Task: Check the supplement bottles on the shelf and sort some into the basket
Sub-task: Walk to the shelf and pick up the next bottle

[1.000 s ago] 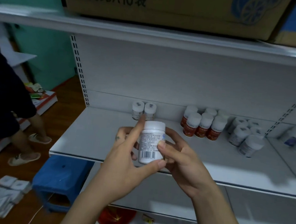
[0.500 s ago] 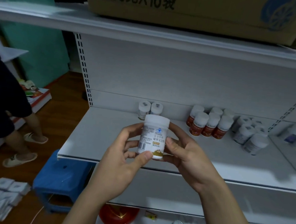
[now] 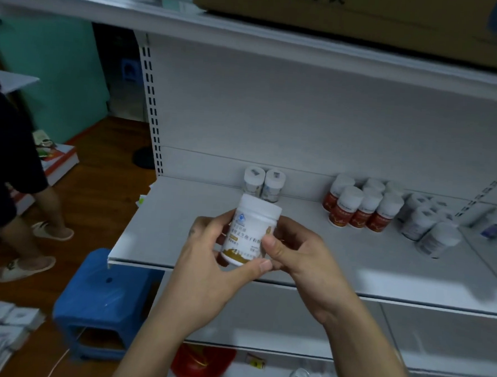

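1. Squarely on the label, the right thumb (image 3: 270,244) presses the right edge of the white supplement bottle (image 3: 250,226), while the left thumb (image 3: 261,266) hooks across its lower front rim.
2. Both hands are curled round the bottle. The left hand (image 3: 207,262) wraps its left side and base, and the right hand (image 3: 304,257) cups its right side, fingers mostly hidden behind it.
3. The bottle stands nearly upright, long axis vertical and white cap on top. Its printed label, with a gold band at the foot, faces the person. It hangs in the air over the front edge of the shelf (image 3: 353,263), touching only the hands.
4. This looks like the checking step, with sorting not yet begun. Either hand could carry the bottle off, though the left has the fuller grip under the base.
5. Behind it, two white-capped bottles (image 3: 262,183) stand against the back wall. To the right sit a cluster of red-labelled bottles (image 3: 357,209) and then pale-labelled bottles (image 3: 427,227).
6. No basket is plainly identifiable. A red rounded container (image 3: 202,364) on the level below the hands may be it, but that cannot be told.
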A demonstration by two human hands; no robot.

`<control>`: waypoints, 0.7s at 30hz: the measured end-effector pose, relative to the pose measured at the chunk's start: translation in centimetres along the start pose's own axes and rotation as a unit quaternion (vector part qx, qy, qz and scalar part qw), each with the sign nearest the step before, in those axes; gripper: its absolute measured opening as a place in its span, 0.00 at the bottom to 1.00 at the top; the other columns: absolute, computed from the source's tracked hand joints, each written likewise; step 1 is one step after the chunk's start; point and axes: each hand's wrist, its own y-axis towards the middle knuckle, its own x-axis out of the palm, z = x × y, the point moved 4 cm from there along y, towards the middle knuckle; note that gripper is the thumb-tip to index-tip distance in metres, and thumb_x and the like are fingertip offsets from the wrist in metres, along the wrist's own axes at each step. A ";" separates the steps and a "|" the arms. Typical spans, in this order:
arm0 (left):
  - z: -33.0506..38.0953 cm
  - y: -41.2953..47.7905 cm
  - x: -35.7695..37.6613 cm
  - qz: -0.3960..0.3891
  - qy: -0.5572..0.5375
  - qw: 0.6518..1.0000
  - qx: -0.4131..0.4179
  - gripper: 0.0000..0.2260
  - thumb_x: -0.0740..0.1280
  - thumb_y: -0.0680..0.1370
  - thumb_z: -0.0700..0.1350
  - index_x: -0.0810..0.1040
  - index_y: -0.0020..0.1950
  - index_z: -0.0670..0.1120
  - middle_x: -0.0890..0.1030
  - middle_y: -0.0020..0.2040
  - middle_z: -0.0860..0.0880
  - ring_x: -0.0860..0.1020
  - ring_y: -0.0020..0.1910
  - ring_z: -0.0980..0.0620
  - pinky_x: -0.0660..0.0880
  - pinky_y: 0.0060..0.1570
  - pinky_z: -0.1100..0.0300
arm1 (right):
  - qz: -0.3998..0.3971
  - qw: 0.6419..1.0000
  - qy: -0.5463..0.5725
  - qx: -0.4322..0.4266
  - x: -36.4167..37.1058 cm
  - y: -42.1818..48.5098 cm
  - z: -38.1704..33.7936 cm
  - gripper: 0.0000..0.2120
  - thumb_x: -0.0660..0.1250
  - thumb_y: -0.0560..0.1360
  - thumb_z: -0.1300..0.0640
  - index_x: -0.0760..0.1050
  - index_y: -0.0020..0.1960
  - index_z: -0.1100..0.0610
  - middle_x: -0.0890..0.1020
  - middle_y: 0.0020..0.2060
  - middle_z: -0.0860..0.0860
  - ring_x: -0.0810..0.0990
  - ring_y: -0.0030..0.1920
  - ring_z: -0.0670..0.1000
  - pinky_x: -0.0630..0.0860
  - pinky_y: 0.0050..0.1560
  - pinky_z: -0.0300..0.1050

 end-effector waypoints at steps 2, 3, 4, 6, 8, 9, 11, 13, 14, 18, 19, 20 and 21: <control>-0.2 -0.1 -0.3 0.006 -0.014 1.000 -0.001 0.30 0.77 0.63 0.56 0.67 0.61 0.67 0.71 0.56 0.60 0.72 0.51 0.71 0.71 0.44 0.77 | -0.004 1.000 0.013 0.004 0.4 0.1 0.2 0.19 0.70 0.72 0.51 0.78 0.61 0.59 0.84 0.52 0.57 0.83 0.54 0.59 0.81 0.49 0.52; -0.2 -0.1 -0.5 0.010 -0.018 1.000 0.000 0.31 0.77 0.61 0.58 0.67 0.60 0.68 0.71 0.55 0.60 0.73 0.51 0.69 0.72 0.43 0.74 | -0.003 1.000 0.020 0.005 0.4 0.2 0.1 0.19 0.67 0.73 0.51 0.78 0.61 0.59 0.84 0.53 0.57 0.83 0.55 0.59 0.81 0.53 0.54; -0.2 0.0 -0.6 0.013 -0.019 1.000 0.002 0.31 0.76 0.59 0.61 0.67 0.59 0.70 0.71 0.55 0.62 0.73 0.52 0.67 0.73 0.43 0.72 | -0.003 1.000 0.025 0.004 0.6 0.3 0.1 0.19 0.65 0.74 0.51 0.78 0.61 0.60 0.84 0.53 0.57 0.82 0.56 0.59 0.80 0.56 0.55; -0.4 0.2 -0.6 0.013 -0.022 1.000 0.005 0.36 0.78 0.57 0.60 0.64 0.60 0.72 0.71 0.56 0.63 0.74 0.51 0.64 0.75 0.43 0.67 | -0.012 0.999 0.035 0.001 0.9 0.6 0.0 0.18 0.65 0.76 0.52 0.76 0.62 0.61 0.83 0.55 0.58 0.81 0.57 0.60 0.79 0.58 0.53; -0.9 0.3 -0.6 0.016 -0.044 0.999 0.001 0.43 0.80 0.56 0.59 0.63 0.65 0.70 0.73 0.56 0.64 0.77 0.49 0.62 0.78 0.44 0.63 | -0.023 0.999 0.048 0.004 1.1 0.9 0.1 0.18 0.65 0.77 0.54 0.75 0.63 0.62 0.82 0.56 0.59 0.81 0.58 0.60 0.78 0.57 0.50; -1.1 0.4 -0.6 0.021 -0.053 0.998 -0.003 0.45 0.80 0.54 0.60 0.63 0.67 0.68 0.74 0.55 0.66 0.77 0.48 0.62 0.78 0.43 0.62 | -0.024 0.998 0.054 0.006 1.1 1.0 0.1 0.19 0.64 0.76 0.55 0.74 0.64 0.62 0.82 0.56 0.59 0.81 0.57 0.59 0.78 0.57 0.49; -1.3 0.5 -0.6 0.032 -0.065 0.997 0.000 0.43 0.77 0.52 0.64 0.62 0.64 0.67 0.73 0.54 0.71 0.77 0.46 0.62 0.76 0.42 0.62 | -0.016 0.998 0.060 0.005 1.0 1.1 0.2 0.19 0.64 0.74 0.58 0.74 0.64 0.61 0.83 0.54 0.59 0.82 0.55 0.58 0.78 0.55 0.46; -1.2 0.8 -0.6 0.036 -0.067 0.997 0.009 0.40 0.79 0.54 0.66 0.62 0.61 0.69 0.72 0.55 0.72 0.78 0.47 0.61 0.76 0.43 0.59 | 0.005 0.999 0.052 -0.001 0.6 1.1 0.2 0.16 0.65 0.74 0.60 0.75 0.62 0.59 0.84 0.51 0.57 0.83 0.53 0.57 0.79 0.53 0.45; -1.2 1.1 -0.5 0.037 -0.062 0.997 0.014 0.38 0.79 0.56 0.65 0.63 0.60 0.69 0.72 0.56 0.72 0.79 0.47 0.60 0.76 0.43 0.58 | 0.019 0.999 0.046 -0.003 0.3 1.2 0.1 0.14 0.66 0.75 0.62 0.76 0.61 0.58 0.85 0.50 0.57 0.83 0.52 0.57 0.79 0.52 0.45; -1.4 1.9 0.7 0.023 -0.046 0.998 0.032 0.31 0.78 0.64 0.58 0.65 0.61 0.68 0.74 0.58 0.66 0.80 0.49 0.60 0.77 0.46 0.61 | 0.050 0.998 0.036 -0.003 -0.7 1.4 0.1 0.17 0.71 0.71 0.62 0.77 0.60 0.58 0.84 0.51 0.57 0.83 0.52 0.58 0.79 0.51 0.46; -1.4 2.1 1.1 0.012 -0.036 0.999 0.039 0.32 0.79 0.65 0.57 0.65 0.63 0.66 0.75 0.58 0.65 0.79 0.50 0.61 0.76 0.47 0.65 | 0.053 0.998 0.033 -0.004 -0.9 1.5 0.1 0.20 0.72 0.68 0.61 0.77 0.60 0.59 0.84 0.51 0.57 0.83 0.53 0.58 0.79 0.52 0.47; -1.4 2.2 1.5 0.002 -0.027 0.999 0.044 0.33 0.79 0.65 0.55 0.65 0.65 0.65 0.75 0.59 0.64 0.78 0.51 0.63 0.75 0.47 0.69 | 0.055 0.998 0.034 -0.002 -1.2 1.5 0.2 0.21 0.72 0.66 0.61 0.77 0.59 0.59 0.84 0.51 0.57 0.83 0.54 0.58 0.79 0.53 0.48; -1.3 2.4 1.9 -0.008 -0.020 0.999 0.047 0.35 0.78 0.66 0.54 0.64 0.67 0.63 0.74 0.60 0.63 0.77 0.52 0.65 0.73 0.48 0.72 | 0.056 0.998 0.040 0.001 -1.5 1.4 0.3 0.21 0.72 0.65 0.61 0.78 0.59 0.60 0.84 0.51 0.57 0.83 0.54 0.58 0.79 0.53 0.48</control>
